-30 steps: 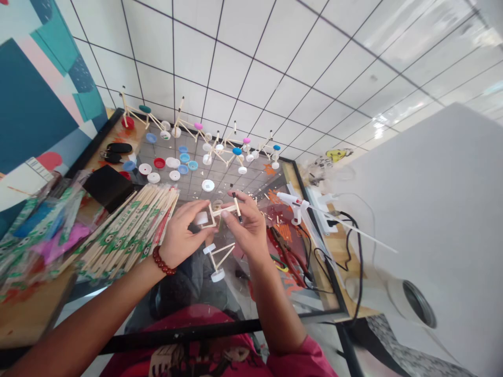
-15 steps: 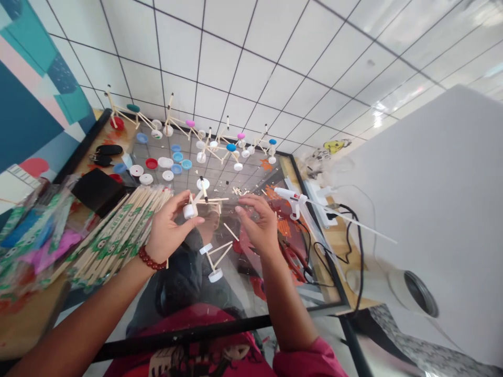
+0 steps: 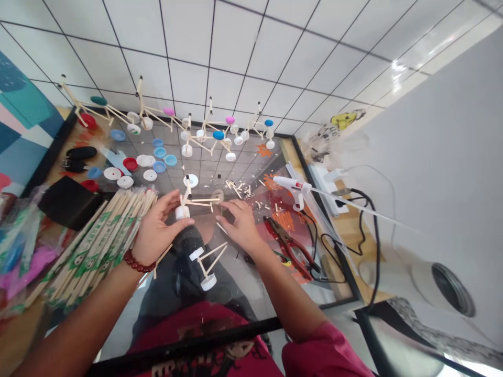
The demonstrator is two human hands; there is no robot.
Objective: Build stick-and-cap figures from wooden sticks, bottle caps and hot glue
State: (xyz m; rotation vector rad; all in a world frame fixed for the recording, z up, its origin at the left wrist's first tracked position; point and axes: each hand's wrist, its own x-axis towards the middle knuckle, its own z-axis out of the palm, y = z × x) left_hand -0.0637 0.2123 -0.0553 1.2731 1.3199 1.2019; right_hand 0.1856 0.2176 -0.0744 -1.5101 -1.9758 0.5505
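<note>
A small stick frame (image 3: 200, 201) with a white bottle-cap wheel (image 3: 182, 212) and a black-tipped upright stands on the glass table. My left hand (image 3: 155, 230) is curled round its wheel end, fingers behind and thumb in front. My right hand (image 3: 239, 225) is beside the frame's other end, thumb and forefinger apart, with nothing clearly seen between them. A loose stick (image 3: 221, 228) lies by the right thumb. Nearer me lies a second frame (image 3: 208, 261) of sticks with two white caps. A loose white cap (image 3: 190, 180) sits behind the first frame.
Several stick models with colored caps line the back edge. Loose caps (image 3: 145, 160) and wrapped sticks (image 3: 98, 241) are at left. On the right are a glue gun (image 3: 293, 187), pliers (image 3: 291, 246), a power strip (image 3: 328, 188) and cables. Wood scraps (image 3: 239, 188) lie behind my right hand.
My right hand has moved left and closer to the stick frame. My left hand stays round the wheel end. The view has shifted, showing more of the pliers.
</note>
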